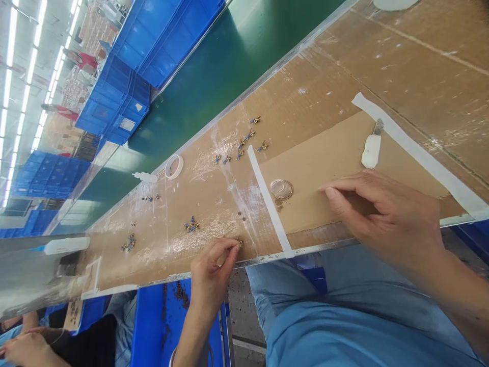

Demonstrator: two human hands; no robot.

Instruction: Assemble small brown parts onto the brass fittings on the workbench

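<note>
My left hand (pixel 214 275) pinches a tiny metal part (pixel 239 242) between thumb and forefinger at the near edge of the cardboard-covered bench (pixel 328 92). My right hand (pixel 382 214) lies on the brown cardboard sheet (pixel 324 158) with fingers stretched out flat, holding nothing. A small clear round dish (pixel 281 189) sits just left of its fingertips. Small blue-and-brass parts (pixel 244 142) are scattered beyond the white tape strip (pixel 269 201); another cluster (pixel 191 225) lies nearer my left hand.
A tape roll (pixel 173 166) and a white squeeze bottle (pixel 145 177) lie by the green conveyor (pixel 214 76). Another bottle (pixel 63 245) lies at left. A white-handled tool (pixel 372 149) rests on the cardboard. Blue crates (pixel 126 97) stack beyond. Another person's hand (pixel 23 346) shows at bottom left.
</note>
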